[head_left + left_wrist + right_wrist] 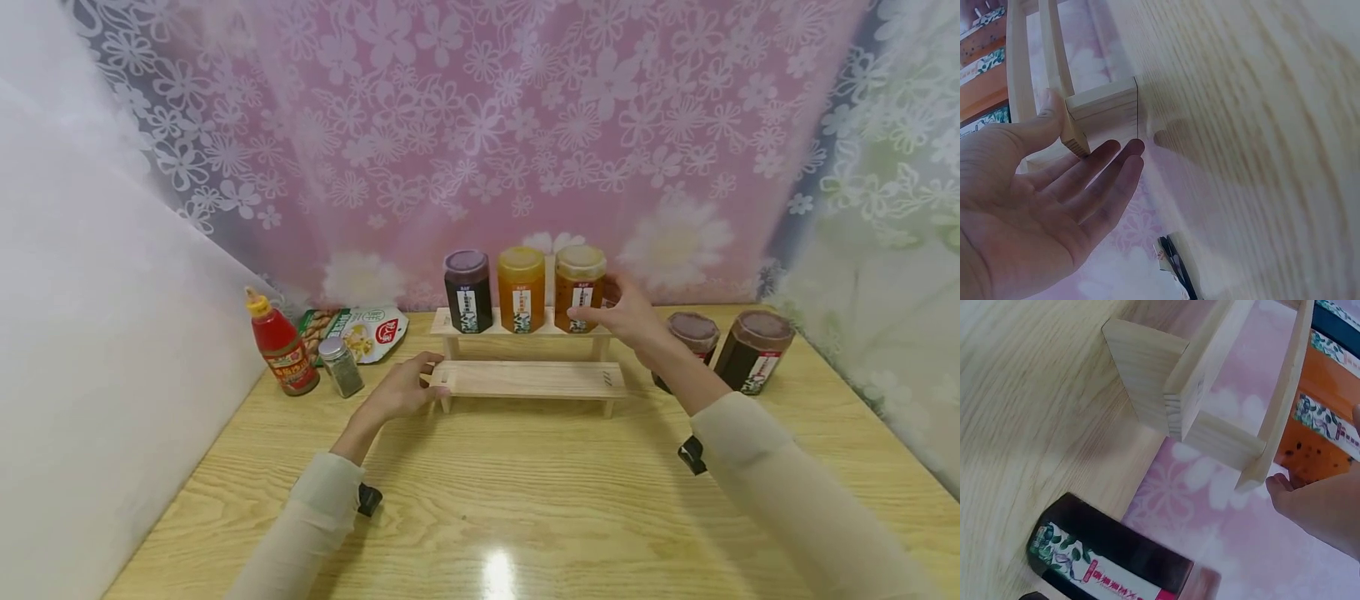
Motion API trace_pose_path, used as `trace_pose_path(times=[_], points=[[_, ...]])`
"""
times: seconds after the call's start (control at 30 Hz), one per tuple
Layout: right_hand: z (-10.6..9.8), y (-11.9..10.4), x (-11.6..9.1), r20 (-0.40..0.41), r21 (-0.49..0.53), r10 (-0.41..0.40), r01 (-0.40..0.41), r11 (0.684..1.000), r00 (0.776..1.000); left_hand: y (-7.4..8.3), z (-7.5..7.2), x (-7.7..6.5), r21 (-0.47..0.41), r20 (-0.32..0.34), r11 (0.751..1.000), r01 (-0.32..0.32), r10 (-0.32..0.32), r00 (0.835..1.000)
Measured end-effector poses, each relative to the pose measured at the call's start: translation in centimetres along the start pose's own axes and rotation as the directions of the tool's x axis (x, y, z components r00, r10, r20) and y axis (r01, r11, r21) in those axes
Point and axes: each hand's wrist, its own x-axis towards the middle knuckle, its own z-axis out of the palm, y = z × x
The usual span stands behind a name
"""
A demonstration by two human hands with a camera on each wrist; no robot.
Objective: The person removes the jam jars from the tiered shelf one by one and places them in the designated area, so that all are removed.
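A two-step wooden rack (525,379) stands on the table. At the left end of its lower step, my left hand (401,388) holds the board between thumb and fingers; the left wrist view shows the thumb on the board's edge. Three hexagonal jars stand in a row on the upper step: a dark purple jar (467,287), a yellow-orange jar (521,287) and, rightmost, an orange jar with dark seeds (1310,450). My right hand (637,321) grips this last jar, thumb across its front and fingers round its right side. Part of the hand is cut off in the right wrist view.
Two dark jars, one nearer the rack (690,333) and one farther right (756,354), stand right of it. To the left are a red sauce bottle (283,346), a spice shaker (341,368) and a green-white packet (367,329). A flowered curtain (480,125) hangs behind.
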Motion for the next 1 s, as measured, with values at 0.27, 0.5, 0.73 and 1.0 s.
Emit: trace_pose_path(times=[0.27,0.5,0.73,1.0], points=[[1.6,-0.1,0.9,-0.05,0.036,-0.024,0.026,0.999,0.998,-0.2,0.1,0.0,0.01,-0.007,1.0,0.004,-0.004,1.0],[2.0,0.1,0.9,-0.102,-0.025,-0.006,0.003,1.0,0.995,-0.2,0.1,0.0,-0.002,-0.008,1.0,0.001,-0.001,1.0],[1.4,0.3,-0.1,-0.087,-0.02,-0.011,0.01,1.0,0.996,0.0,-0.1,0.1,0.013,-0.014,1.0,-0.003,0.003,1.0],[1.1,0.3,-1.5,-0.074,-0.034,-0.025,0.023,0.999,0.997,-0.1,0.0,0.0,0.015,-0.008,1.0,0.001,-0.001,1.0]])
